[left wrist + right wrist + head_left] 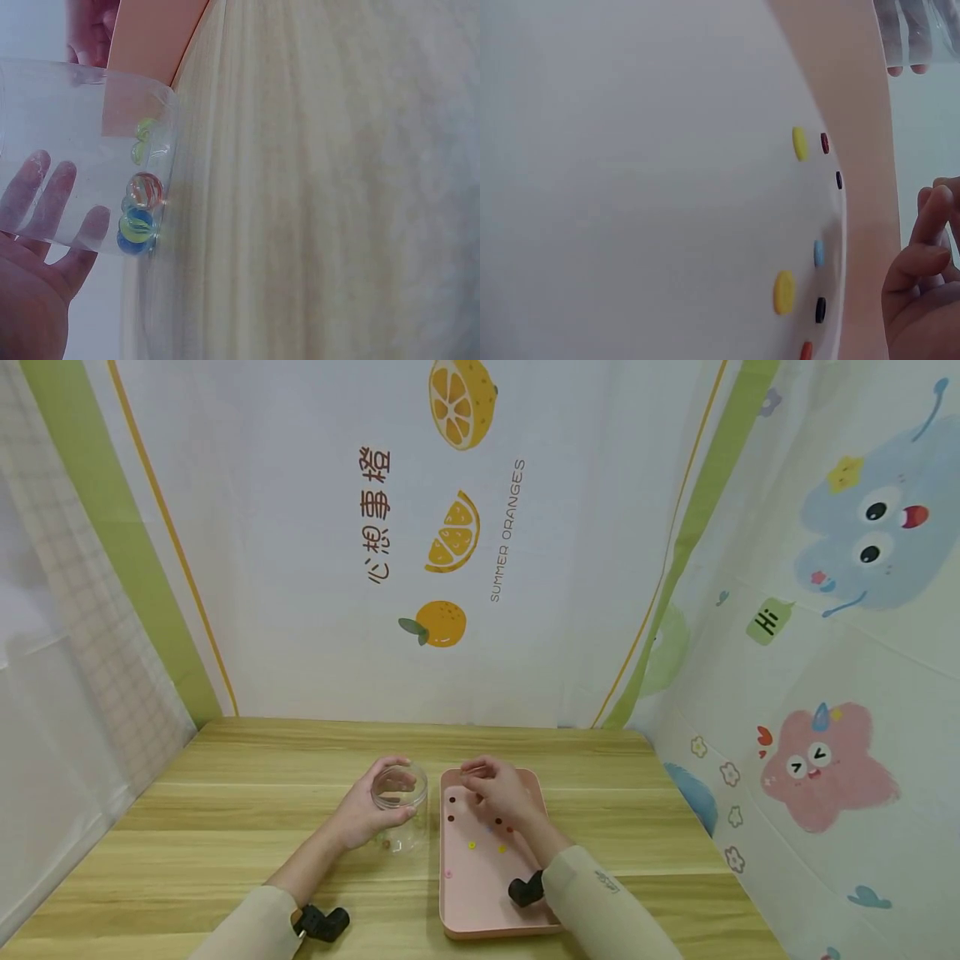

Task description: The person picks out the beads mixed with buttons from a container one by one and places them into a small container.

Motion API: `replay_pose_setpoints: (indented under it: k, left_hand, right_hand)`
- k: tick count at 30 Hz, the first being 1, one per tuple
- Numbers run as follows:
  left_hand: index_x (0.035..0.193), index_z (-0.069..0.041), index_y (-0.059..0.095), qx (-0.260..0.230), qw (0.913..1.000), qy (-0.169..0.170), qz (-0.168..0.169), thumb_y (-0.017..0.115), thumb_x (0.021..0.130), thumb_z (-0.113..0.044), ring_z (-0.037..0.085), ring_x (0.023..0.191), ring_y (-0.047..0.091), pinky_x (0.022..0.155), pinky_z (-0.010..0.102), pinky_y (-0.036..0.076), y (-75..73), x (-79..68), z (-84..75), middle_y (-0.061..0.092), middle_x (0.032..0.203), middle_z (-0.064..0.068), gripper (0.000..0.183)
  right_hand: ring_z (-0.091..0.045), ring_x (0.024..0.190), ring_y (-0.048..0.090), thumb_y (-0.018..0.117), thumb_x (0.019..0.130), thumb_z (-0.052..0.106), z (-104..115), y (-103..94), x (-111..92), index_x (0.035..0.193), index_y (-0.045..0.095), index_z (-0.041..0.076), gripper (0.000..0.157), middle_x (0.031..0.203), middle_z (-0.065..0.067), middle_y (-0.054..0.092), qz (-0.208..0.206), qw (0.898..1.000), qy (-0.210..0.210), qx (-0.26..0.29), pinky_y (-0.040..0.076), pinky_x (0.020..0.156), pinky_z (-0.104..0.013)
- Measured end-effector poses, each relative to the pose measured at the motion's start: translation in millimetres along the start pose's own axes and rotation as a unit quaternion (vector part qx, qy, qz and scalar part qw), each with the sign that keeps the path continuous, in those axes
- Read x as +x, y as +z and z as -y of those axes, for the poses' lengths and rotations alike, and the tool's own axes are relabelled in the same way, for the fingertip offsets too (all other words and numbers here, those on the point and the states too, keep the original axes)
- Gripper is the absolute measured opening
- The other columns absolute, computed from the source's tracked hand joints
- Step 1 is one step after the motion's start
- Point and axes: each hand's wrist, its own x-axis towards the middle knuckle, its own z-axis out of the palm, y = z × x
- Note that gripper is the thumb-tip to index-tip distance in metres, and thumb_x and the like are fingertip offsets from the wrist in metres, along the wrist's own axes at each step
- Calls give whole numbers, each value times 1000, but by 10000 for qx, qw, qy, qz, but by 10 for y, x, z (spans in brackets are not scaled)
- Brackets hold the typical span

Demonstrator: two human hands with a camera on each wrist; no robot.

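Observation:
My left hand grips a clear plastic jar around its upper part, thumb on the near side and fingers behind. The jar stands upright with its mouth uncovered, left of a pink tray. Several glass marbles lie at its bottom: a red-striped marble, blue ones and yellow-green ones. Over the far left corner of the tray is my right hand, its fingers bent and the tips of thumb and index finger together. I cannot tell whether something small is between those tips.
Scattered in the tray are small round buttons, among them a yellow button, a light blue button, a black button and a pink button. The tray has a raised rim. A wooden table lies beneath, with printed curtains behind and beside it.

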Motion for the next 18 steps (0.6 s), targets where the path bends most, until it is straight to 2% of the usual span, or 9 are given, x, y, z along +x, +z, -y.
replay_pose_setpoints:
  k: [5,12,18]
  left_hand:
    - [153,-1,46,-18,10000,-9,-20,84,94,-8,49,129,66,105,50,60,3,-1,1,67,136,29,70]
    - [153,-2,46,-30,10000,-25,-13,84,94,-8,49,129,66,102,41,60,5,-5,-1,67,136,29,70]
    - [153,-2,46,-66,10000,-28,-22,84,93,-7,49,129,65,104,43,60,6,-1,-5,67,136,29,70]
  right_hand:
    - [-25,83,65,75,106,26,25,-35,-21,129,73,13,27,117,-8,74,-9,9999,38,159,49,65,-32]
    - [-19,77,61,74,106,23,66,-79,-40,133,71,9,31,114,-5,73,-23,9994,12,347,45,63,-29]
    - [-15,73,61,73,104,19,126,-117,-42,130,72,10,28,115,-5,74,-132,9987,-160,465,43,62,-29]
